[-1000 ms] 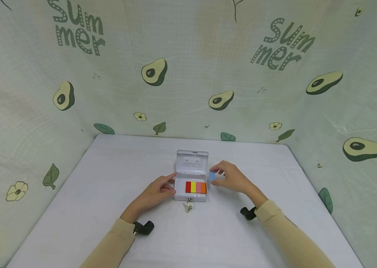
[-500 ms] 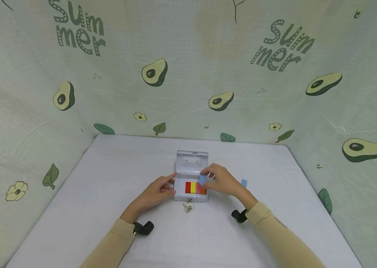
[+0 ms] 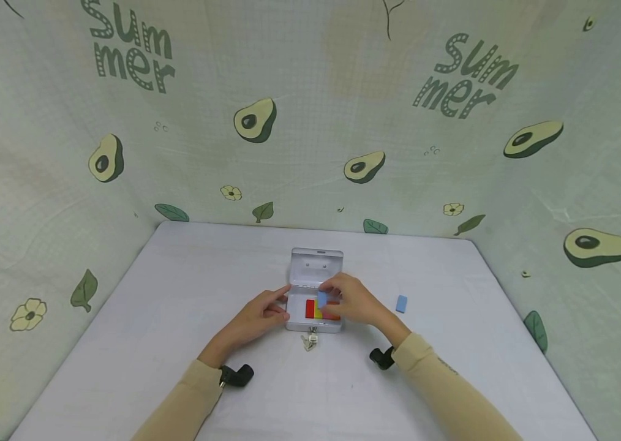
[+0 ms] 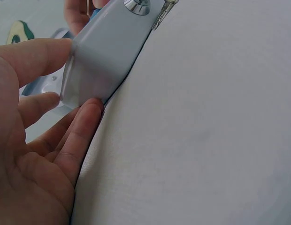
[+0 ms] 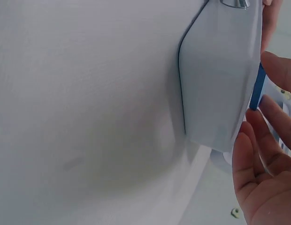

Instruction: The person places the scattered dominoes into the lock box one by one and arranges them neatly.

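A small light-grey metal cash box (image 3: 297,327) stands mid-table with its lid (image 3: 316,264) raised. My right hand (image 3: 359,300) pinches a blue rectangular block (image 3: 321,299) between thumb and fingertips, over the inside of the box. Below it in the box lie a red block (image 3: 309,309) and a yellow block (image 3: 318,312) side by side; the pink and orange ones beside them are mostly hidden by my right fingers. My left hand (image 3: 261,313) rests against the box's left side, its thumb at the rim and its fingers fairly straight, as the left wrist view (image 4: 47,112) shows.
Another blue block (image 3: 401,304) lies on the white-covered table (image 3: 222,257), right of the box. A key set (image 3: 309,341) hangs from the lock at the box front. Patterned cloth (image 3: 310,122) encloses the table at the back and sides.
My right hand has carried the blue block leftward from beside the box to over its inside. The other blue block on the table has come into sight. My left hand has stayed put.
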A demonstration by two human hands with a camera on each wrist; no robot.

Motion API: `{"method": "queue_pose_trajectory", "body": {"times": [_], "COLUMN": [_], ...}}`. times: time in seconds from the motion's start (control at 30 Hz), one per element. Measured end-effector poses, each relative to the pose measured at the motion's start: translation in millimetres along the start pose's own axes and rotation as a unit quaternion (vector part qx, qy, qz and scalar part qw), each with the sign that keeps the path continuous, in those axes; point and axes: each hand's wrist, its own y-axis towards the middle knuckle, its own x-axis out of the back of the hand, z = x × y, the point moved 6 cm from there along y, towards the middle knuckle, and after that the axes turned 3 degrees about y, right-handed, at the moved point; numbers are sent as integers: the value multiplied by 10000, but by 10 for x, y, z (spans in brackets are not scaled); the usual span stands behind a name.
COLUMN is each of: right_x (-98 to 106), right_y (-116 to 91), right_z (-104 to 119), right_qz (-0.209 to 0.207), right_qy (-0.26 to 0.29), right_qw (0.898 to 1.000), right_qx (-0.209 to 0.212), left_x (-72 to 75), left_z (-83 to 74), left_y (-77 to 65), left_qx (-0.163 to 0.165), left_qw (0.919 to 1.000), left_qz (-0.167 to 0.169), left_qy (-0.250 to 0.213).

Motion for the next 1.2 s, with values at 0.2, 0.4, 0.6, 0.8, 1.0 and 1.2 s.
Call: {"method": "queue_pose_trajectory", "body": {"times": [0.2,0.4,0.6,0.8,1.0,1.2], "right_x": [-68,-125,-160,-200,-245,-282], "right_y": [28,61,85,105,119,141], "right_z": [17,25,47,82,99,94], "right_qz": [15,-30,-67,-39,-80,-196], "right_qy": [-6,-58,-49,-60,-160,-301], "right_qw": [10000,10000,10000,9999,9997,9992], "right_qx": [-19,-65,12,87,157,176], "left_x": [2,3,0,1,5,13], "left_z": [-6,1,7,1,3,-21], "left_y": [-6,-5,-1,1,0,-9], "left_qx": [3,-69,-125,-159,-169,-132], "left_qw": [9999,9999,9998,9998,9998,9998], "left_qz": [36,50,65,70,68,70], "left_qy": [-118,-119,-116,-94,-105,-95]}}
